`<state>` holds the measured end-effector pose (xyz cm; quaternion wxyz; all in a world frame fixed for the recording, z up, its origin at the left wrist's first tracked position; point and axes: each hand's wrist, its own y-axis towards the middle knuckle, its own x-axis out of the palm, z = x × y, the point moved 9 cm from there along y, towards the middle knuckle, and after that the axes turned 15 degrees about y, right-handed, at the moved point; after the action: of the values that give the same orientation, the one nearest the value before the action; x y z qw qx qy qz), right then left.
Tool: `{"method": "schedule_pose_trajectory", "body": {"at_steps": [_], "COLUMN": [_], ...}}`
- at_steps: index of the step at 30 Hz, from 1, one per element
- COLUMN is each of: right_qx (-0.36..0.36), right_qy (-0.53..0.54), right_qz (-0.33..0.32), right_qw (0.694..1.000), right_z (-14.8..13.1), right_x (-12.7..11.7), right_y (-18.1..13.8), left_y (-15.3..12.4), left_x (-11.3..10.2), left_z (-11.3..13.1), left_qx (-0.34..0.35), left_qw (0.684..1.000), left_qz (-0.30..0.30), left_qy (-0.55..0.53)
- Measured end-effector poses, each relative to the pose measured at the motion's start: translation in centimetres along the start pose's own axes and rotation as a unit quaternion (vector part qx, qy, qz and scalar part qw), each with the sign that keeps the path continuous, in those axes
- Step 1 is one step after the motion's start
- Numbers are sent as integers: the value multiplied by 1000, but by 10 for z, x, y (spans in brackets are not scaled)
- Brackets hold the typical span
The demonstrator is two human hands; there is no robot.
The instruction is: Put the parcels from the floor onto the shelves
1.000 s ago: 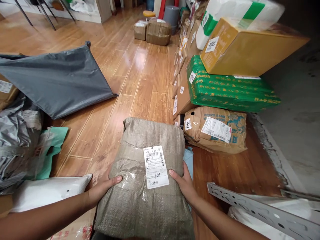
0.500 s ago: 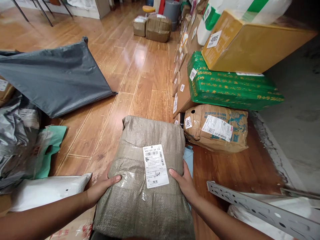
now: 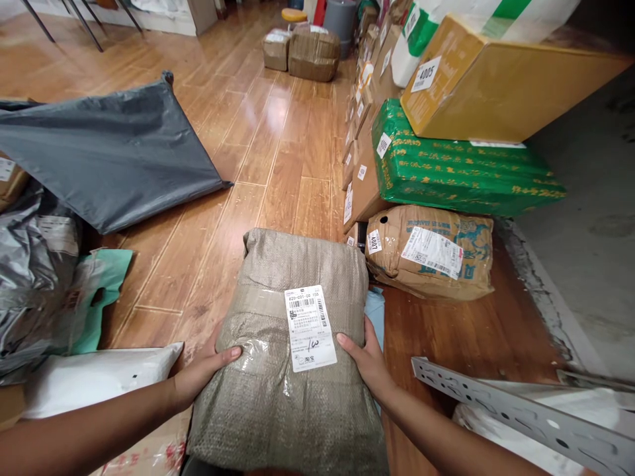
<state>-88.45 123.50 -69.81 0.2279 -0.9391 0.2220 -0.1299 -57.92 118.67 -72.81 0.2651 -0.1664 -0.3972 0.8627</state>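
I hold a grey-brown woven-sack parcel (image 3: 292, 370) in front of me, wrapped with clear tape. A white shipping label (image 3: 310, 327) sits on its top face. My left hand (image 3: 201, 373) grips its left side, thumb lying on top. My right hand (image 3: 367, 360) grips its right side, thumb beside the label. A pale blue item (image 3: 374, 314) peeks out from under the parcel's right edge.
Stacked parcels line the right: a brown paper-wrapped one (image 3: 431, 254), a green one (image 3: 461, 168), a yellow box (image 3: 491, 86). A dark grey plastic bag (image 3: 109, 155), a teal bag (image 3: 102, 291) and a white bag (image 3: 94, 380) lie left. A perforated metal rail (image 3: 516, 413) lies at lower right. Taped boxes (image 3: 302, 53) stand far back.
The view has dipped slightly; the parcel and both hands have barely shifted.
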Motion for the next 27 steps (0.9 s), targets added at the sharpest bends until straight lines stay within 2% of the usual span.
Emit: {"method": "schedule_pose_trajectory", "body": {"at_steps": [8,27], "right_qx": [0,16], "right_qy": [5,9], "right_qz": [0,8], "right_qw": [1000,1000], "right_z": [3,5], "right_x": [-1,-2], "right_y": [0,0], "left_y": [2,-3], "left_x": [-1,0], "left_z": [-2,10], "left_qx": [-1,13], "left_qw": [1000,1000], "left_qz": [3,2], "left_qy": [-2,-5]}}
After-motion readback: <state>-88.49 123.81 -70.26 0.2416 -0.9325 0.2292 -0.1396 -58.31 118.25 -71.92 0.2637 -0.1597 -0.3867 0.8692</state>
